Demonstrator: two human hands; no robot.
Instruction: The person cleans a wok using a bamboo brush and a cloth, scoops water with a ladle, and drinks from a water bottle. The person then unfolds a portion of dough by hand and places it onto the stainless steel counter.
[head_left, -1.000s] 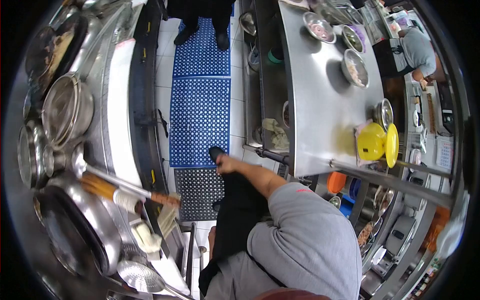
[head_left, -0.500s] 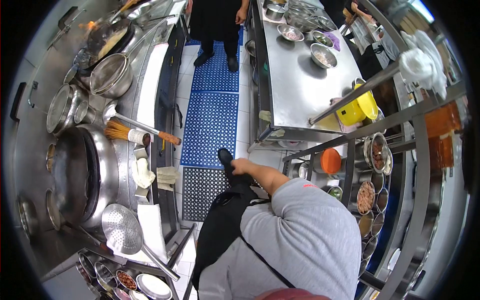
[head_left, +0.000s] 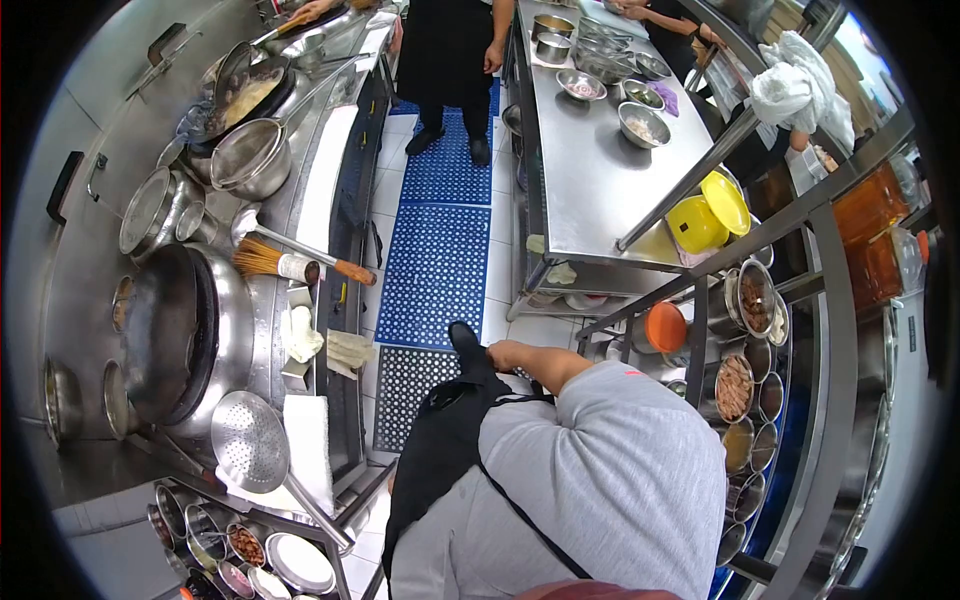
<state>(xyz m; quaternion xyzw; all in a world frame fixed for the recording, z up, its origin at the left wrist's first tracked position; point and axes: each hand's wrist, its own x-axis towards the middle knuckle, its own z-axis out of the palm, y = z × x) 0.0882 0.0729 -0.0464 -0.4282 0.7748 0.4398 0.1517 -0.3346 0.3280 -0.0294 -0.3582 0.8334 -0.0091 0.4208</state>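
Hand (head_left: 506,356) still low, co-worker's hand (head_left: 318,9) newly visible at wooden handle (head_left: 282,29)

I log bright, mostly even white light; no lamp shows in my frame. Glare pools pale on the long stainless-steel table (head_left: 585,195), with a soft shadow beside the round steel bowl of pale food (head_left: 643,125). The white knotted cloth (head_left: 795,85) nears overexposure. Holes in the blue perforated floor mat (head_left: 437,265) read crisply. Finger detail on the bare right hand (head_left: 508,355) is unclear. Wide-angle distortion bows the margins; black vignetting rounds off the corners.
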